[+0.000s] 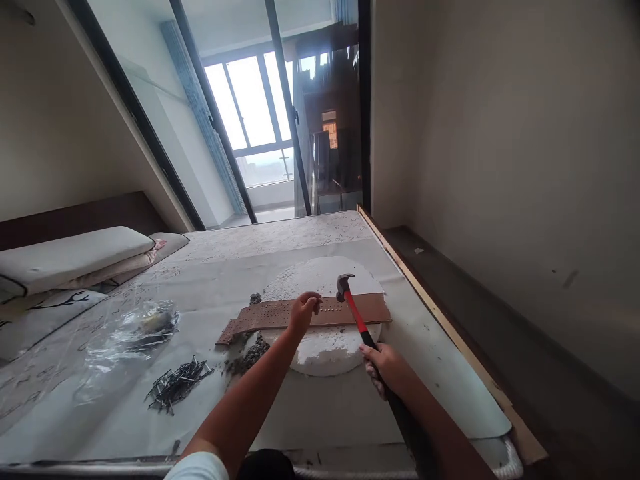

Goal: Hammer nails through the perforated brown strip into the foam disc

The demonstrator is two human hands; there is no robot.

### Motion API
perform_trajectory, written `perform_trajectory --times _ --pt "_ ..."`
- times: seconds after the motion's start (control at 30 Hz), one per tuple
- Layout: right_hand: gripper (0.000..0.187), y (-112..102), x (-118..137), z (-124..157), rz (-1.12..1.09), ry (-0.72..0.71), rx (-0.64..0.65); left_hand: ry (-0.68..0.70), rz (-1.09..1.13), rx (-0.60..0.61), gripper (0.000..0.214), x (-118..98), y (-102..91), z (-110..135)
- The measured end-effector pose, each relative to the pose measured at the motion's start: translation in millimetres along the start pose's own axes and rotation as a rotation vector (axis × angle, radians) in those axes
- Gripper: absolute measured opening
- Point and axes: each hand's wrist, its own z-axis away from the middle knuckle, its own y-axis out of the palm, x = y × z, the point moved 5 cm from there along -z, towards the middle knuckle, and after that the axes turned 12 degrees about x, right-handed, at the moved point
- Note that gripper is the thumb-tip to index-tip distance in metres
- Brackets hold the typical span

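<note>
Two hands: the left hand point(303, 313) sits over the brown strip, its fingers point(314, 302) bunched almost closed; whether they pinch a nail is too small to tell. The right hand point(385, 369) wraps firmly round the black grip of a claw hammer point(357, 313).

Hammer: its red shaft leans toward 11 o'clock from the right hand, and its head hangs over the far edge of the strip, apparently raised; contact is hard to tell.

Work piece: the brown strip point(345, 312) lies across a white foam disc point(320, 353), its left end running past the disc's 9 o'clock edge. Rows of small dots mark its middle, too small to tell as holes or nail heads.

Around it: a heap of dark nails point(177, 385) lies well apart at 8 o'clock from the disc, a clear plastic bag point(135, 333) at 9 o'clock, and grey crumbs point(245, 357) just beside the disc at 8 o'clock. A pale sheet point(320, 427) lies beneath them all.

Technique: the left fingers sit close to the hammer's line, so they need to stay clear of its path; short, square blows from this grip would suit the small dots.
</note>
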Motion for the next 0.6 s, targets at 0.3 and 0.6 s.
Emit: perform_trajectory --times 0.3,0.6 --pt "0.022 2 -7 7 -0.199 0.07 0.085 -0.255 -0.738 -0.015 0.023 59 -107.0 145" --pt "0.023 9 0 20 -0.231 0.095 0.091 -0.539 -1.085 0.189 0.019 110 -100.8 164"
